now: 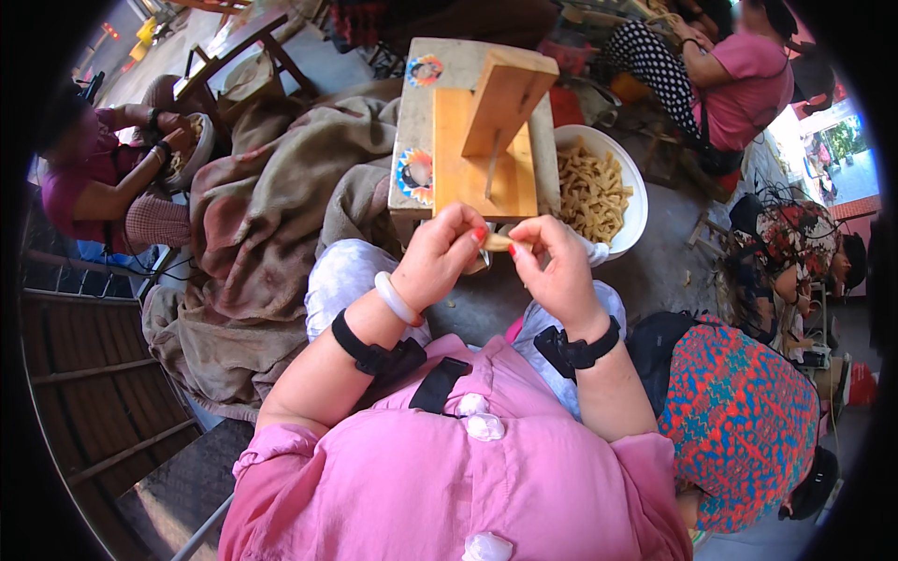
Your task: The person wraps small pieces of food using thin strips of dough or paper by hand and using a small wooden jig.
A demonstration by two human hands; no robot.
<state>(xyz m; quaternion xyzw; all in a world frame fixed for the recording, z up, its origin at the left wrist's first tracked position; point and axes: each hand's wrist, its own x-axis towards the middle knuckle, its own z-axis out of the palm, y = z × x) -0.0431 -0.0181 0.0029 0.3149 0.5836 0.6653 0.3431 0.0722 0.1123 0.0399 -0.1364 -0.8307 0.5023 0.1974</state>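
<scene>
My left hand (446, 242) and my right hand (554, 263) meet just in front of a small table, pinching a short pale-tan strip (498, 242) between thumbs and fingers. What the strip is made of cannot be told. Beyond my fingertips a wooden stand (449, 175) rests on the tabletop, with a flat base, an upright block (508, 98) and a thin metal rod (493, 165) between them. Beside the table, on the right, a white tub (637, 203) holds many similar tan twisted strips (593, 189).
The table (459, 56) has round stickers on its top. A brown blanket (280, 189) lies heaped on the left. Co-workers sit close by: one at far left over a bowl (202, 151), one in pink (744, 84) at upper right, one in patterned cloth (744, 421) at lower right.
</scene>
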